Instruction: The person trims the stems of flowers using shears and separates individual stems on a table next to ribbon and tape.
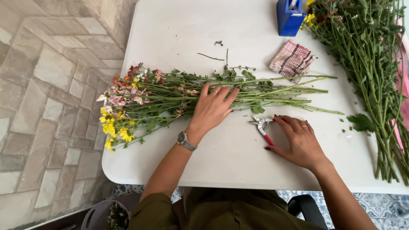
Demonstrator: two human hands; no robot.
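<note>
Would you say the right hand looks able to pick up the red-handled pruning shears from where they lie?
Probably yes: the right hand already rests on the pruning shears on the white table, with nothing between them.

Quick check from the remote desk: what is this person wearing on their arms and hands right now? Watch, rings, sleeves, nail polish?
The left hand has a ring on one finger and a silver wristwatch with a dark dial. The right hand has a ring too, and dark red nail polish. Both forearms are bare; olive-green sleeves begin around the elbows.
</note>
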